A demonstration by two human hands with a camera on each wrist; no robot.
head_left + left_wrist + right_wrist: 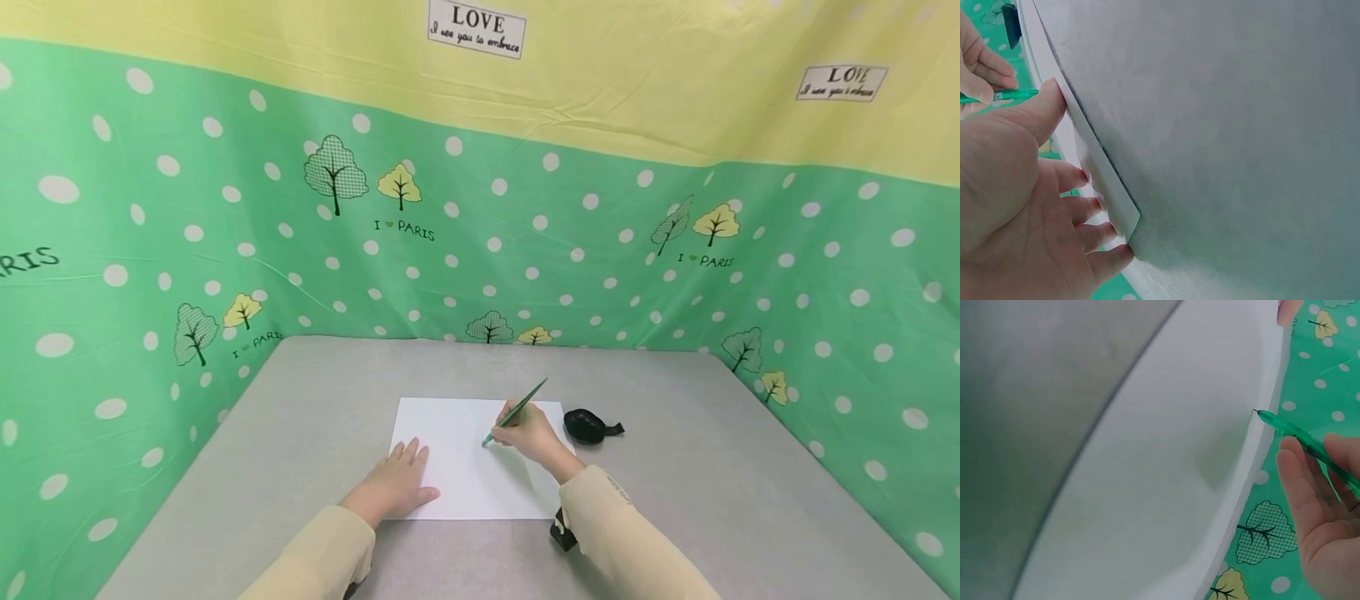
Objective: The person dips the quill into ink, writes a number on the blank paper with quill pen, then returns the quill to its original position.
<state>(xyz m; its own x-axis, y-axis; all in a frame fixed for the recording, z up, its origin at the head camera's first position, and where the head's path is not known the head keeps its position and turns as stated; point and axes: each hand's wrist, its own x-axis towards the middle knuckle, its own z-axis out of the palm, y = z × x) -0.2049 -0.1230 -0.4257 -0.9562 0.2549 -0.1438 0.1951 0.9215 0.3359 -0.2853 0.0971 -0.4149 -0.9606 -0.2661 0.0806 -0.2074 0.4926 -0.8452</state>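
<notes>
A white sheet of paper [465, 483] lies on the grey table. My left hand [397, 485] rests flat on its left side, fingers spread; in the left wrist view the fingertips and thumb press near the sheet's edge. My right hand [528, 433] pinches a green pen [525, 402] between thumb and fingers, slanted with its upper end to the far right. In the right wrist view the pen [1291, 430] has its tip at the paper, beside a short dark mark.
A black rounded object [585, 427] with a short tail sits by the sheet's right edge. Below my right sleeve shows a small black piece [562, 532]. A green and yellow printed curtain [480, 208] encloses the grey table [330, 375] at the back and sides.
</notes>
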